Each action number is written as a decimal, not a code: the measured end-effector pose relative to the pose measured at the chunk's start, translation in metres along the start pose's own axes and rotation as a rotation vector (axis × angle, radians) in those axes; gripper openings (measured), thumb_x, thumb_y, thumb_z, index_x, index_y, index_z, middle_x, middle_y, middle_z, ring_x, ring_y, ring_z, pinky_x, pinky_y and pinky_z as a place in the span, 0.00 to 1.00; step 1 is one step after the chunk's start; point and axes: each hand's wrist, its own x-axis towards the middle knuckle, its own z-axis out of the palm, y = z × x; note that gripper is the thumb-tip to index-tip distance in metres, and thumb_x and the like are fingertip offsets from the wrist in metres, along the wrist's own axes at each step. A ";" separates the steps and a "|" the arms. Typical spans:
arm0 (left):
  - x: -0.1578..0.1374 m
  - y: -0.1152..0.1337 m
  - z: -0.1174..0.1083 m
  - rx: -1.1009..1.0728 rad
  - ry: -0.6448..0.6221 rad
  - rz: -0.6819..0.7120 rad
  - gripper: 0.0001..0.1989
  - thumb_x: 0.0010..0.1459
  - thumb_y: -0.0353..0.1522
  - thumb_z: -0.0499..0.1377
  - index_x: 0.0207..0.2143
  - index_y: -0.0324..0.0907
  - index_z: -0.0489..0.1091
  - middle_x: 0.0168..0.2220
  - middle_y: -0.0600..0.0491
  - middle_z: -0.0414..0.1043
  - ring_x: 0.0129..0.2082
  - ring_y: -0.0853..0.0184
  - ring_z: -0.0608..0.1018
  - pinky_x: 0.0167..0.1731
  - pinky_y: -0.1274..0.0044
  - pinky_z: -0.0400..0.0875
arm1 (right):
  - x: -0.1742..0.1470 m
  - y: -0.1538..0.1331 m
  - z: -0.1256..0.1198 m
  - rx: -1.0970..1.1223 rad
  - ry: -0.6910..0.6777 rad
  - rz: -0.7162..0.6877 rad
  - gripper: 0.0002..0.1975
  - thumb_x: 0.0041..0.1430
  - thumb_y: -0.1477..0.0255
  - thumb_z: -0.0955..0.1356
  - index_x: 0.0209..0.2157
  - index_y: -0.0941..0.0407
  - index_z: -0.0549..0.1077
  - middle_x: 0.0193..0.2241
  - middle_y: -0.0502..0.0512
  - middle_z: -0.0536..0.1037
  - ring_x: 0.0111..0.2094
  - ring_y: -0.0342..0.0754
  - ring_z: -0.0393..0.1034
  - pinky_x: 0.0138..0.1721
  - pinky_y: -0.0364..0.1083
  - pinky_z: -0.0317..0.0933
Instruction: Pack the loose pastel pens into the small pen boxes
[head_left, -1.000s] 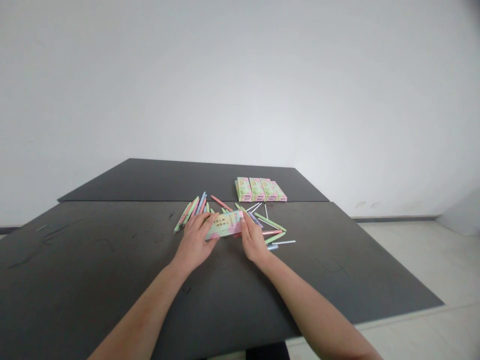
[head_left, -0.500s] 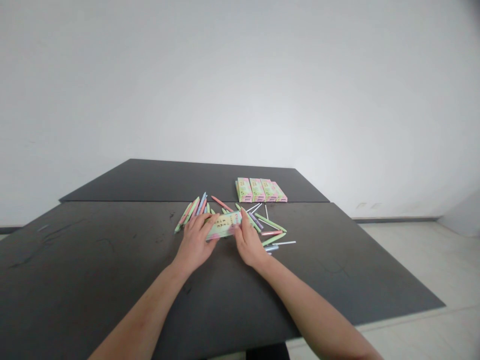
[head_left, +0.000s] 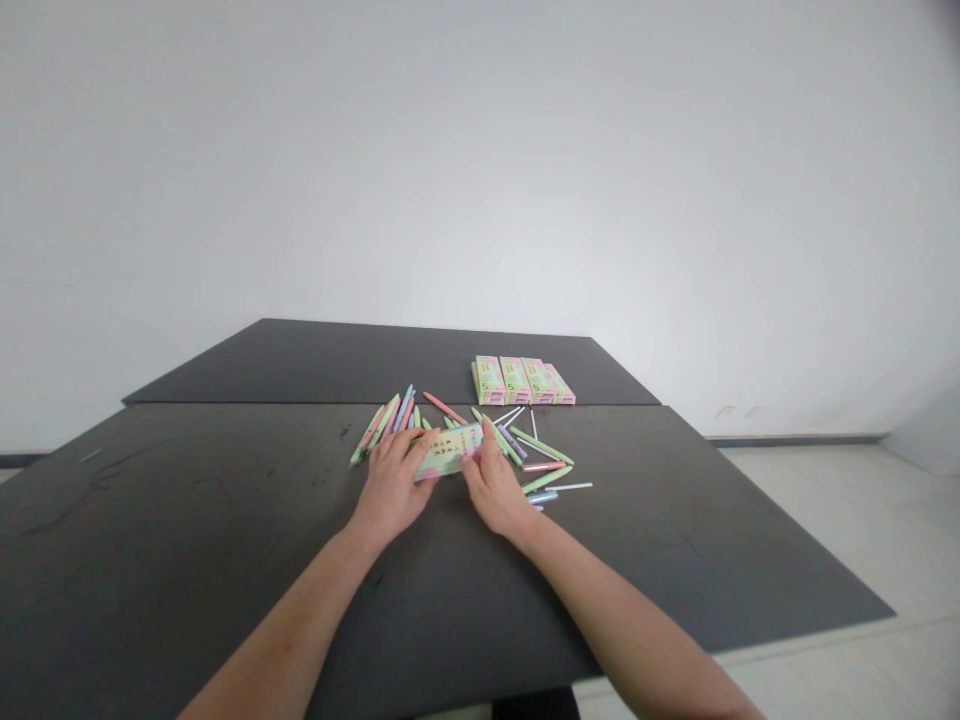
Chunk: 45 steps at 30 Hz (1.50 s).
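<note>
Between my two hands is a small printed cardboard box (head_left: 450,452) in pale green, yellow and pink. My left hand (head_left: 393,480) grips its left end, fingers over the top and thumb along the near side. At the right end, my right hand (head_left: 495,485) holds it with the thumb in front and the fingers behind. Coloured pens (head_left: 386,422) in green, red and blue lie just beyond my left hand. More pens (head_left: 544,480) and thin white sticks (head_left: 570,487) are scattered to the right of my right hand.
Several matching boxes (head_left: 517,380) lie stacked in a row farther back, near the seam between two dark table tops (head_left: 247,480). A pale wall (head_left: 450,180) rises behind the table. Light floor (head_left: 810,510) shows at the right.
My right thumb has shifted slightly left along the near side of the box. The box, my left hand and the pens stay almost where they were.
</note>
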 end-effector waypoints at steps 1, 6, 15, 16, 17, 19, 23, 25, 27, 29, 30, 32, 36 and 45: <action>0.000 -0.001 0.000 0.002 -0.002 -0.002 0.26 0.55 0.31 0.58 0.57 0.44 0.63 0.53 0.44 0.66 0.55 0.52 0.68 0.57 0.58 0.57 | 0.001 -0.001 -0.002 0.019 -0.012 0.011 0.34 0.66 0.66 0.58 0.67 0.66 0.42 0.49 0.74 0.72 0.48 0.61 0.70 0.50 0.61 0.63; 0.002 -0.004 0.000 -0.007 -0.009 -0.015 0.26 0.54 0.32 0.59 0.57 0.43 0.63 0.54 0.44 0.66 0.56 0.52 0.67 0.57 0.58 0.58 | 0.004 -0.006 -0.012 0.102 -0.070 0.096 0.34 0.66 0.63 0.58 0.67 0.63 0.44 0.64 0.69 0.56 0.64 0.57 0.52 0.63 0.58 0.49; 0.002 -0.014 0.004 -0.034 0.028 -0.070 0.28 0.54 0.34 0.59 0.58 0.45 0.60 0.56 0.45 0.66 0.58 0.52 0.67 0.58 0.57 0.59 | -0.003 -0.003 -0.016 0.138 -0.137 -0.019 0.35 0.65 0.70 0.59 0.69 0.58 0.38 0.68 0.61 0.48 0.68 0.51 0.44 0.66 0.56 0.43; 0.001 -0.014 0.004 -0.038 0.026 -0.070 0.28 0.54 0.34 0.59 0.59 0.45 0.60 0.56 0.45 0.66 0.58 0.52 0.66 0.58 0.57 0.59 | -0.003 -0.003 -0.015 0.119 -0.146 -0.048 0.36 0.64 0.71 0.59 0.69 0.57 0.38 0.68 0.60 0.47 0.68 0.51 0.43 0.66 0.56 0.43; 0.001 -0.015 0.005 -0.041 0.025 -0.071 0.28 0.54 0.34 0.59 0.58 0.45 0.60 0.56 0.45 0.66 0.58 0.52 0.66 0.58 0.57 0.60 | -0.003 -0.004 -0.015 0.101 -0.153 -0.078 0.36 0.64 0.71 0.59 0.69 0.56 0.37 0.69 0.58 0.46 0.68 0.51 0.42 0.67 0.56 0.41; 0.001 -0.015 0.005 -0.047 0.022 -0.072 0.28 0.54 0.34 0.59 0.58 0.45 0.61 0.56 0.45 0.66 0.58 0.51 0.66 0.57 0.57 0.60 | -0.004 -0.005 -0.015 0.078 -0.159 -0.129 0.37 0.63 0.73 0.59 0.69 0.55 0.36 0.69 0.57 0.45 0.68 0.51 0.40 0.67 0.55 0.39; 0.000 -0.015 0.006 -0.048 0.025 -0.074 0.28 0.53 0.33 0.60 0.57 0.45 0.62 0.55 0.45 0.66 0.57 0.51 0.67 0.57 0.57 0.60 | -0.004 -0.007 -0.013 0.060 -0.166 -0.129 0.39 0.63 0.73 0.60 0.69 0.58 0.34 0.69 0.60 0.45 0.68 0.51 0.40 0.67 0.55 0.40; 0.000 -0.015 0.006 -0.046 0.032 -0.074 0.27 0.54 0.32 0.59 0.57 0.45 0.62 0.55 0.44 0.66 0.57 0.51 0.67 0.57 0.56 0.60 | -0.004 -0.006 -0.011 0.054 -0.165 -0.113 0.40 0.62 0.72 0.61 0.69 0.59 0.34 0.68 0.62 0.46 0.68 0.52 0.42 0.67 0.56 0.41; 0.000 -0.014 0.006 -0.045 0.040 -0.073 0.27 0.54 0.32 0.59 0.57 0.45 0.62 0.55 0.44 0.66 0.57 0.51 0.68 0.57 0.56 0.59 | -0.005 -0.006 -0.010 0.051 -0.158 -0.111 0.41 0.61 0.72 0.62 0.69 0.60 0.34 0.68 0.64 0.47 0.68 0.53 0.43 0.66 0.56 0.43; 0.000 -0.014 0.006 -0.045 0.048 -0.073 0.27 0.53 0.31 0.59 0.57 0.46 0.62 0.54 0.45 0.66 0.57 0.51 0.68 0.57 0.56 0.59 | -0.006 -0.004 -0.008 0.051 -0.145 -0.125 0.42 0.60 0.72 0.63 0.69 0.59 0.34 0.68 0.64 0.48 0.67 0.54 0.45 0.66 0.57 0.44; 0.000 -0.013 0.005 -0.045 0.052 -0.073 0.27 0.53 0.31 0.59 0.57 0.46 0.62 0.54 0.45 0.66 0.57 0.51 0.67 0.57 0.56 0.60 | -0.006 -0.003 -0.007 0.052 -0.139 -0.136 0.43 0.60 0.72 0.63 0.69 0.59 0.34 0.67 0.64 0.49 0.67 0.54 0.45 0.66 0.57 0.44; 0.000 -0.013 0.005 -0.040 0.056 -0.067 0.27 0.53 0.31 0.59 0.57 0.46 0.62 0.54 0.45 0.66 0.57 0.51 0.67 0.57 0.56 0.60 | -0.006 -0.001 -0.005 0.052 -0.129 -0.155 0.43 0.60 0.72 0.64 0.69 0.58 0.34 0.67 0.64 0.49 0.67 0.54 0.45 0.66 0.57 0.45; -0.001 -0.014 0.005 -0.024 0.046 -0.055 0.27 0.54 0.31 0.58 0.57 0.45 0.62 0.54 0.44 0.66 0.57 0.51 0.67 0.57 0.56 0.60 | -0.006 0.001 -0.003 0.044 -0.115 -0.163 0.43 0.60 0.72 0.64 0.69 0.57 0.35 0.67 0.64 0.50 0.67 0.54 0.45 0.66 0.57 0.45; 0.001 -0.013 0.004 -0.011 0.053 -0.064 0.26 0.55 0.34 0.58 0.57 0.45 0.62 0.54 0.44 0.67 0.57 0.51 0.67 0.57 0.57 0.60 | -0.002 -0.004 -0.010 0.060 -0.096 -0.175 0.40 0.60 0.73 0.64 0.68 0.58 0.40 0.67 0.64 0.51 0.67 0.53 0.46 0.66 0.56 0.45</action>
